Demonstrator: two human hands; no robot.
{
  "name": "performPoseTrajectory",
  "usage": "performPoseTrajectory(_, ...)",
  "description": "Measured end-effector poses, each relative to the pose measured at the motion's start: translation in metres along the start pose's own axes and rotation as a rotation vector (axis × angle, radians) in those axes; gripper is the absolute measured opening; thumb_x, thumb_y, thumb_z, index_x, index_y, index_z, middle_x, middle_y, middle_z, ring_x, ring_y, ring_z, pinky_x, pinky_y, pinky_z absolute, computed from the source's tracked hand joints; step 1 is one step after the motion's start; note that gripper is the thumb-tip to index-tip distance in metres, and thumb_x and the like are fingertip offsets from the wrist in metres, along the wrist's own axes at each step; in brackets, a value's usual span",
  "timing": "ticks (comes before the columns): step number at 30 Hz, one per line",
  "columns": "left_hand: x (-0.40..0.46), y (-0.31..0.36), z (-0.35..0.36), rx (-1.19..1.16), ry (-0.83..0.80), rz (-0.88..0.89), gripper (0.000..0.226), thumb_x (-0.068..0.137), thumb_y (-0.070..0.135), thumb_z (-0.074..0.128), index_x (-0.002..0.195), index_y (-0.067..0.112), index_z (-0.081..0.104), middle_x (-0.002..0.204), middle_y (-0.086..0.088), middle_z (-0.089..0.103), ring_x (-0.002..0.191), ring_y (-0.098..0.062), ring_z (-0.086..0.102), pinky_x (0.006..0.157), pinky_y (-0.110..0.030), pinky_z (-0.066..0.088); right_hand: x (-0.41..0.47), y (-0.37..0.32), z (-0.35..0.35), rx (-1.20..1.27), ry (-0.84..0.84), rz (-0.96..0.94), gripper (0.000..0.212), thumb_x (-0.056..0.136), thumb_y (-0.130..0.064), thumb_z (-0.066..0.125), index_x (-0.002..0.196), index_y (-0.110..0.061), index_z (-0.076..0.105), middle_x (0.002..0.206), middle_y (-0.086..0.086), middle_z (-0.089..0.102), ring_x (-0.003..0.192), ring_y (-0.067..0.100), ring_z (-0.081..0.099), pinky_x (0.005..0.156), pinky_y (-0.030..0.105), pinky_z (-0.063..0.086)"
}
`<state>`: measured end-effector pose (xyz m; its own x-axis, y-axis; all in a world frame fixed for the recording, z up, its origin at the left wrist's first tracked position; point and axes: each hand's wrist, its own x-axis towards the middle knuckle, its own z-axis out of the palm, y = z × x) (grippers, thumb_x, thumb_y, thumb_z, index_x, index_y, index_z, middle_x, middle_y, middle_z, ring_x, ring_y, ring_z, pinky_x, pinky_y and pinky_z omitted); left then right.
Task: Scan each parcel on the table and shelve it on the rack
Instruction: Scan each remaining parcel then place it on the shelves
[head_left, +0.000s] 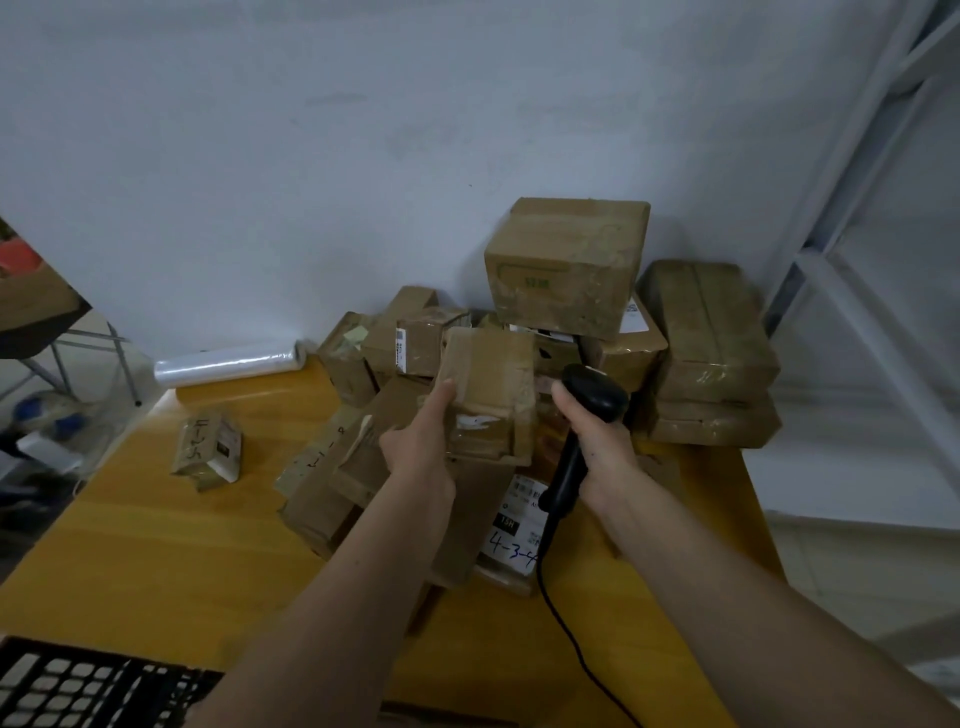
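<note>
My left hand (421, 441) grips a small taped cardboard parcel (491, 389) from its left side and holds it raised above the pile. My right hand (597, 436) is closed around the handle of a black corded barcode scanner (592, 400), whose head sits just right of that parcel. Under both hands lies a heap of brown parcels (332, 467) on the yellow wooden table (156, 545). One flat parcel (514, 535) shows a white label with "4-3-4" handwritten on it. A white metal rack (857, 260) stands at the right.
A big box (566, 265) tops the stack at the back, with flat wrapped parcels (711, 338) piled to its right. A lone small parcel (208, 447) lies on the table's left part. A roll of clear film (228, 364) lies at the far edge. A black crate (78, 686) is bottom left.
</note>
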<state>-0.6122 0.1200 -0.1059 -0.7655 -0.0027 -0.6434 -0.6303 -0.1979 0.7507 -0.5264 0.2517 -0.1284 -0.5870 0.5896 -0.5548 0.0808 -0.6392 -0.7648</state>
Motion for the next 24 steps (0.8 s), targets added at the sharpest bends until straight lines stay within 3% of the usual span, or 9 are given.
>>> performPoseTrajectory(4,-0.005,-0.006,0.0,-0.033,-0.029,0.005,0.103,0.056,0.035,0.092,0.141,0.013,0.038,0.121,-0.015,0.06,0.095,-0.032,0.067,0.078,-0.047,0.059,-0.011,-0.005,0.006,0.008,-0.041,-0.034,0.089,0.041,-0.042,0.093,0.121,-0.018,0.061,0.109,0.007,0.072,0.102,0.029,0.066,0.096,0.052,0.05)
performPoseTrajectory(7,-0.008,-0.01,0.0,-0.012,-0.058,0.014,0.1,0.057,0.037,0.091,0.14,0.012,0.042,0.121,-0.013,0.061,0.1,-0.03,0.065,0.086,-0.045,0.057,-0.02,-0.008,0.005,-0.007,-0.073,-0.017,0.108,0.027,-0.043,0.094,0.125,-0.015,0.06,0.109,0.009,0.072,0.102,0.031,0.067,0.094,0.054,0.052)
performPoseTrajectory(10,-0.008,-0.014,-0.003,-0.005,-0.136,0.021,0.087,0.06,0.039,0.089,0.132,0.01,0.051,0.116,-0.011,0.066,0.1,-0.028,0.067,0.085,-0.039,0.056,-0.027,-0.012,0.001,-0.024,-0.11,-0.004,0.096,0.032,-0.039,0.094,0.119,-0.014,0.063,0.096,0.008,0.076,0.093,0.029,0.071,0.086,0.053,0.056)
performPoseTrajectory(13,-0.008,-0.016,-0.01,0.068,-0.218,0.02,0.075,0.062,0.039,0.088,0.125,0.009,0.058,0.113,-0.01,0.068,0.103,-0.028,0.065,0.095,-0.041,0.05,-0.034,-0.014,-0.004,-0.077,-0.142,-0.03,0.082,0.038,-0.034,0.092,0.113,-0.016,0.065,0.092,0.005,0.077,0.092,0.027,0.071,0.085,0.052,0.057)
performPoseTrajectory(15,-0.008,-0.018,-0.014,0.161,-0.202,0.042,0.074,0.064,0.038,0.086,0.127,0.01,0.057,0.116,-0.01,0.066,0.106,-0.028,0.063,0.09,-0.041,0.05,-0.034,-0.014,-0.007,-0.168,-0.118,-0.1,0.069,0.046,-0.031,0.093,0.109,-0.021,0.066,0.099,0.002,0.074,0.092,0.019,0.069,0.08,0.04,0.059)
performPoseTrajectory(17,-0.01,-0.018,-0.014,0.26,-0.125,0.132,0.072,0.069,0.035,0.084,0.13,0.013,0.053,0.113,-0.006,0.063,0.102,-0.025,0.061,0.085,-0.038,0.052,-0.036,-0.013,-0.009,-0.287,-0.098,-0.21,0.051,0.057,-0.028,0.092,0.101,-0.026,0.066,0.1,-0.004,0.072,0.091,0.009,0.068,0.067,0.021,0.055)
performPoseTrajectory(18,-0.013,-0.017,-0.012,0.293,-0.099,0.196,0.07,0.072,0.032,0.083,0.131,0.015,0.051,0.108,-0.001,0.06,0.096,-0.019,0.06,0.078,-0.034,0.053,-0.036,-0.011,-0.01,-0.371,-0.071,-0.272,0.05,0.061,-0.028,0.091,0.103,-0.027,0.065,0.103,-0.006,0.071,0.097,0.009,0.066,0.068,0.019,0.052)
performPoseTrajectory(21,-0.027,-0.014,-0.002,0.377,-0.145,0.38,0.059,0.08,0.031,0.077,0.131,0.021,0.052,0.099,0.009,0.057,0.087,-0.006,0.055,0.061,-0.021,0.041,-0.039,-0.005,-0.012,-0.716,0.068,-0.463,0.074,0.063,-0.033,0.089,0.127,-0.022,0.053,0.122,0.0,0.063,0.117,0.019,0.057,0.091,0.03,0.046)
performPoseTrajectory(24,-0.041,-0.012,0.008,0.419,-0.288,0.422,0.05,0.086,0.034,0.07,0.131,0.023,0.053,0.116,0.003,0.06,0.103,-0.015,0.06,0.083,-0.029,0.049,-0.047,-0.001,-0.013,-0.855,0.076,-0.627,0.077,0.063,-0.034,0.089,0.128,-0.017,0.051,0.123,0.003,0.062,0.114,0.02,0.059,0.086,0.028,0.049)
